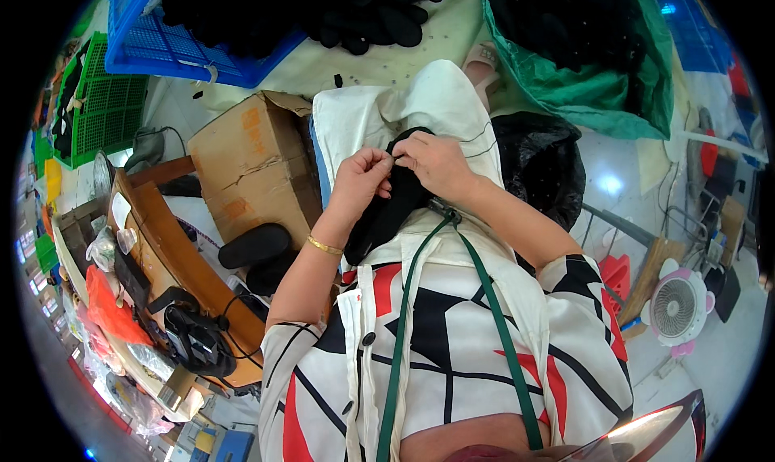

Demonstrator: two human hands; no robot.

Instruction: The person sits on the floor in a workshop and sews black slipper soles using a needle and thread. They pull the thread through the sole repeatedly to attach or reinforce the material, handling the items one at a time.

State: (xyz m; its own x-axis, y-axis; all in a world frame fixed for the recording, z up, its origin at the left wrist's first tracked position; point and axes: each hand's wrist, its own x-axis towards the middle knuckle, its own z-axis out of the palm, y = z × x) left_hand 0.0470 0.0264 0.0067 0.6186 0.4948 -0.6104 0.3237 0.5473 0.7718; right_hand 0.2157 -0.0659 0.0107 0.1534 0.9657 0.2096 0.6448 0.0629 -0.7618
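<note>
Peripherally, the largest container, a green sack (pixel 646 111) at upper right, stands open and is filled with black pieces (pixel 565 18). At upper left, a blue lattice-walled crate (pixel 157 54) holds a dark heap of round-ended pieces (pixel 387 22), which extends past the crate's right side. Centrally, a white apron (pixel 444 98) covers the person's lap. Left of it stands a cardboard box (pixel 250 167), its flap raised and its contents hidden; right of it, a black plastic bag (pixel 561 159) gapes, its interior too dark to read. Farther left, a smaller green crate (pixel 109 111) contains dark articles, indistinct at this scale.

The elongated black item (pixel 387 216) lies obliquely on the lap, between the forearms, its upper end beneath the hands. The right hand (pixel 440 161) arches over this end, its bent fingers clamped on the edge. The left hand (pixel 363 174) is just beside it, thumb and index finger pinched together at the same edge; whether they grip the material or some smaller part cannot be told.
</note>
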